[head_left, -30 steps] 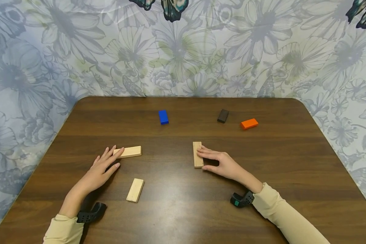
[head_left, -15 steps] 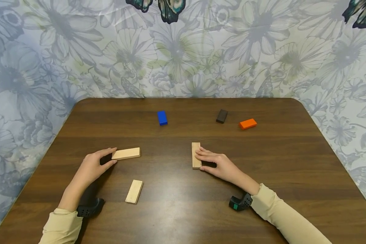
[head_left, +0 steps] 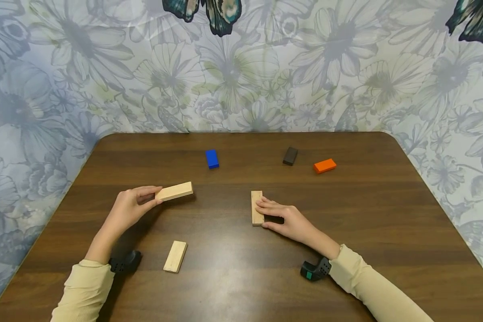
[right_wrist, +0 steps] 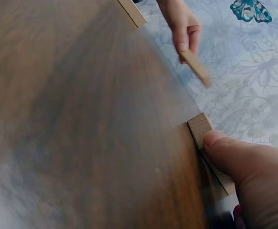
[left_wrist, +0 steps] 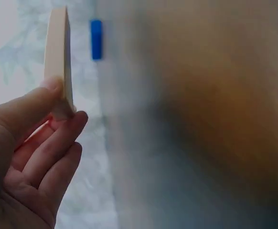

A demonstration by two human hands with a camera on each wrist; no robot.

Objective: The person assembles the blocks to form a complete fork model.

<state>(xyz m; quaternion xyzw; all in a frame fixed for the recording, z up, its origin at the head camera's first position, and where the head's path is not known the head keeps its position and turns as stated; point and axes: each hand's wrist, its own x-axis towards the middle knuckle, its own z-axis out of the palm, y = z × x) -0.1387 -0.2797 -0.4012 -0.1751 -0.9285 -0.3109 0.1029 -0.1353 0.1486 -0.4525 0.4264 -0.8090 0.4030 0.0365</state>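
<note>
My left hand [head_left: 129,208] pinches one end of a pale wooden block [head_left: 176,191], held raised above the table with its shadow below. In the left wrist view, the thumb lies on one face of this block [left_wrist: 57,52] and fingertips are behind its lower end. At my right hand [head_left: 287,219], a second wooden block [head_left: 256,212] lies flat on the table; the fingers rest over its top and the thumb is at its near corner. The right wrist view shows that thumb against the block [right_wrist: 199,126]. A third wooden block [head_left: 175,256] lies nearer, right of the left forearm.
Toward the far side of the brown table [head_left: 233,286] lie a blue block [head_left: 212,159], a dark block [head_left: 290,156] and an orange block [head_left: 324,166]. A flower-patterned wall covering [head_left: 233,80] stands behind the table's far edge.
My left hand went from lying spread over the block's end to pinching it, then lifted it off the table and moved it slightly right. The right hand's thumb closed in on its block.
</note>
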